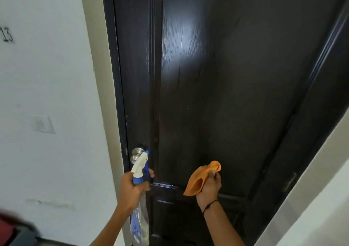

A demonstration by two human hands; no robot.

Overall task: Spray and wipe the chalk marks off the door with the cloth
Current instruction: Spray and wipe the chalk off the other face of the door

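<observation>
Both hands raised before dark door [226, 94].
Left hand [132, 189] grips spray bottle [139, 172] by the neck near the knob [136, 154]; right hand [208, 186] fingers clasp orange cloth [200, 177].

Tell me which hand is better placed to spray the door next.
Probably the left hand: it already holds the spray bottle, nozzle toward the door. The right hand holds only the cloth.

Dark door [236, 94] bearing a metal knob [136, 154] at its left edge
</observation>
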